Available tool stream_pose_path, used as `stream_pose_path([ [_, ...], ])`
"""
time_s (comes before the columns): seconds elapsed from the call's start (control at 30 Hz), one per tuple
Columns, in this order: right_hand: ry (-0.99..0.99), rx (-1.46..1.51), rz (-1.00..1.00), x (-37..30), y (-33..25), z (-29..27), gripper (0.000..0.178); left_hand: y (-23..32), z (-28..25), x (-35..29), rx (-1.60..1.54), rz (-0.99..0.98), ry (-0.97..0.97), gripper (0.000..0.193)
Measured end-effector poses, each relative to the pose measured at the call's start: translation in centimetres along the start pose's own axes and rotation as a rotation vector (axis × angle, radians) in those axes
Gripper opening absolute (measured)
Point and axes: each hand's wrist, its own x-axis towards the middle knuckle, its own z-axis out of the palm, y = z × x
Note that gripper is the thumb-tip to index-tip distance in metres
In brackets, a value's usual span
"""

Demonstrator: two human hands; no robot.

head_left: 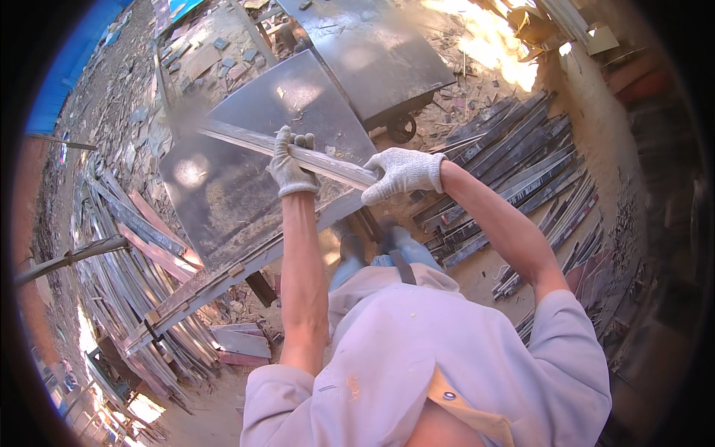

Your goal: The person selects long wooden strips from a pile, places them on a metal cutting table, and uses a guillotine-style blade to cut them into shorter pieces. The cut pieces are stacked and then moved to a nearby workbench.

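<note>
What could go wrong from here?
The long wooden strip extends well past the left hand, so its far end might swing or dip. The gloved right hand, gripping the other end, might snag on its edge. Slats piled on the ground near the feet could trip a step.

- Left hand (293,165): off-white knit glove, greyer at the fingertips
- Right hand (406,171): off-white glove, faintly speckled
- Strip (331,165): pale grey-brown, streaked lengthwise
- Metal table (238,175): dark grey, mottled with brown dust and bright light patches
- Shirt (454,335): pale lilac-grey, yellowish inside the collar
- Trousers (408,248): faded blue
- Right-hand planks (514,167): blackish and grey, some brown-edged
- Left-hand planks (158,248): grey and dusty pink
- Upper-left sheeting (65,71): vivid blue
</note>
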Motion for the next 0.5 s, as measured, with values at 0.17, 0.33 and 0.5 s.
stream_pose_path([
  [0.17, 0.081, -0.399, -0.007, 3.2, 3.1, -2.4, 0.082, -3.2, -0.6, -0.5, -0.095, 0.080, 0.022, 0.011],
  [0.33, 0.285, -0.679, -0.207, 8.5, 7.6, -4.8, 0.069, -2.8, -7.5, 0.6, 0.402, -0.140, 0.132, 0.018],
  [0.5, 0.404, -0.869, -0.367, 13.0, 16.7, -7.2, 0.052, -2.9, -6.8, -4.3, 1.846, 0.124, 0.196, 0.039],
])
